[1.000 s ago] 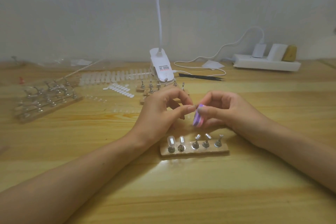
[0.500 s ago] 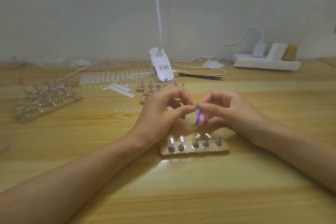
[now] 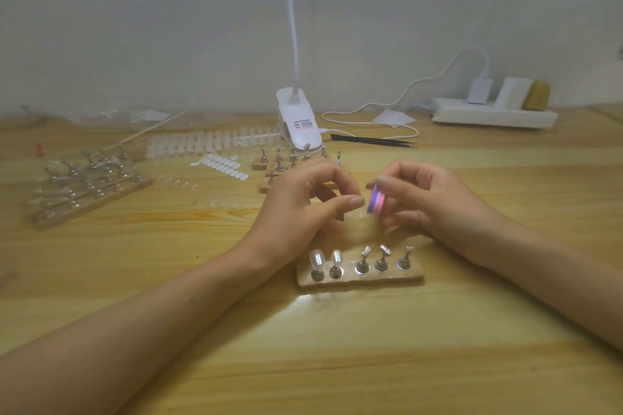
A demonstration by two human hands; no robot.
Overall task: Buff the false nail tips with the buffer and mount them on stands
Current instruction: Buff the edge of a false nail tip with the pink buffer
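Observation:
My right hand [image 3: 428,199] pinches a small purple and pink buffer block [image 3: 375,202] between thumb and fingers. My left hand [image 3: 303,202] sits just left of it, thumb and forefinger pinched together on a clear nail tip that I can barely make out. Below both hands lies a wooden stand base [image 3: 360,276] with several metal holders. Its two leftmost holders carry clear nail tips [image 3: 317,261]; the other three are bare.
A white clip lamp [image 3: 298,126] stands behind my hands with more stands [image 3: 290,158] at its foot. Rows of loose nail tips [image 3: 215,145] lie to its left. Another stand rack [image 3: 87,185] is far left. Black tweezers [image 3: 371,141] and a power strip [image 3: 494,116] lie at the back right.
The buffer has shifted up and slightly to the right against the tip in my left fingers. My left hand has barely moved.

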